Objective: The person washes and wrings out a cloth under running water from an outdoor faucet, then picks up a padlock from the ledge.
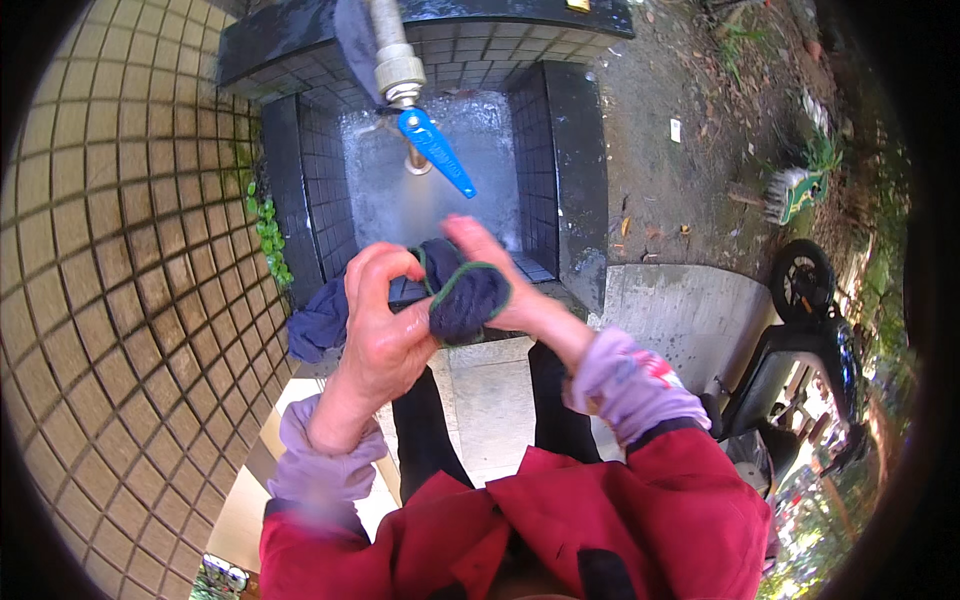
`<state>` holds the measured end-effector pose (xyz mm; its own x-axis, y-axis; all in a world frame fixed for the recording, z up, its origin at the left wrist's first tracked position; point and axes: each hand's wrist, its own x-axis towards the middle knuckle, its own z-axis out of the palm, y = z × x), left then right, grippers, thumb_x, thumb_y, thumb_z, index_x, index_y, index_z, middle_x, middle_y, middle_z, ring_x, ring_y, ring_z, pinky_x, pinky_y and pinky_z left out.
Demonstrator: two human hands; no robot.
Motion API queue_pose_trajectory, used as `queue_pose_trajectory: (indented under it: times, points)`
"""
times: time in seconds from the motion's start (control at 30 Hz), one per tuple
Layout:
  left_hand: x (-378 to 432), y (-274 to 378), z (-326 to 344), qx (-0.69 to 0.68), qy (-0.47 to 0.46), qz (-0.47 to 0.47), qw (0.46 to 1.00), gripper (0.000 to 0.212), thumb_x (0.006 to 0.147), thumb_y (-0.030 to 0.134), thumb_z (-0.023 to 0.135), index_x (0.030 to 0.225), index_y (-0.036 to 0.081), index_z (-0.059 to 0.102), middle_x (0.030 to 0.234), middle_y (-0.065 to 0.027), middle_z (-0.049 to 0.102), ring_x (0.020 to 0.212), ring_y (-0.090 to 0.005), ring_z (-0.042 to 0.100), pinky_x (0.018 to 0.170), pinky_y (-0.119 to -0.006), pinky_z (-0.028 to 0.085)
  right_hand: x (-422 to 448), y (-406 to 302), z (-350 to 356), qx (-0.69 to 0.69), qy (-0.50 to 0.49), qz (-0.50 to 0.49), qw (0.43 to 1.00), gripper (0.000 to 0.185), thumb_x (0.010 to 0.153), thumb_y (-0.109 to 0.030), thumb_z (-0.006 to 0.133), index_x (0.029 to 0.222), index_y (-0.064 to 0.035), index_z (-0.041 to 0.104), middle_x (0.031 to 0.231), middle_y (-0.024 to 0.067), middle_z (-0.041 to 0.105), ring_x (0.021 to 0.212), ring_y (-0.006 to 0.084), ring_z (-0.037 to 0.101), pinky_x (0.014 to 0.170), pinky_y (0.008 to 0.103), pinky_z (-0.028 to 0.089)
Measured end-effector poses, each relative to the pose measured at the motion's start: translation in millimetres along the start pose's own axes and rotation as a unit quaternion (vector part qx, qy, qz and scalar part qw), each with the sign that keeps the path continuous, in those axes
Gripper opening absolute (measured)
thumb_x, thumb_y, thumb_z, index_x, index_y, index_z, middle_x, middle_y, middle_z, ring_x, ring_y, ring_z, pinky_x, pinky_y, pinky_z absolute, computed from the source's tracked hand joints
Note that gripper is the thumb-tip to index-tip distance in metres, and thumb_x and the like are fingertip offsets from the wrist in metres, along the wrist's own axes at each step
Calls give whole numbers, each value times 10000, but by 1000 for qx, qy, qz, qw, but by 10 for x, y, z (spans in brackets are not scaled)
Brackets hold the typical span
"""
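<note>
A dark navy cloth with green edging is bunched up over the near side of a tiled sink. My left hand grips its left side between curled fingers and thumb. Against the cloth's right side lies my right hand, blurred, its fingers stretched forward; whether they grip is unclear. Beyond both hands is a metal tap with a blue lever, and a blurred stream seems to fall below its spout. Another dark cloth hangs by the tap's pipe. A blue cloth rests on the sink's near left corner.
A tiled wall rises on the left, with a small green plant at its foot. Bare soil on the right holds a green bristled brush head. A black two-wheeled vehicle stands at the right.
</note>
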<state>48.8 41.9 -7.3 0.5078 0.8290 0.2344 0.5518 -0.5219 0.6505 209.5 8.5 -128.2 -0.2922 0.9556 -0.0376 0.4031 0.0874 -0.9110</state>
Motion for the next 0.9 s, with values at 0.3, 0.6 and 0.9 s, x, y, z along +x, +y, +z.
queue_pose_trajectory:
  times: [0.3, 0.6, 0.9]
  points:
    - [-74, 257, -369, -438, 170, -219, 855, 273, 785, 298, 576, 827, 39, 502, 663, -54, 510, 537, -182, 481, 545, -331, 379, 25, 797, 749, -102, 73, -59, 990, 195, 606, -181, 653, 762, -134, 545, 757, -3, 564, 816, 206, 538, 762, 379, 381]
    - [-505, 13, -107, -361, 196, -336, 847, 202, 773, 25, 567, 973, 28, 594, 1064, -111, 546, 973, -203, 521, 861, -340, 429, -115, 538, -324, 358, 91, 331, 868, 435, 693, 129, 502, 1061, -104, 504, 924, 74, 533, 862, 151, 536, 697, 287, 487]
    - [-126, 369, 1395, -402, 0, -163, 901, 268, 731, 41, 583, 999, 35, 577, 1073, -113, 515, 1044, -250, 452, 900, -322, 326, -603, -124, -1212, 470, 207, 262, 817, 509, 584, 207, 460, 1038, -24, 461, 1029, 100, 451, 976, 236, 492, 810, 384, 488]
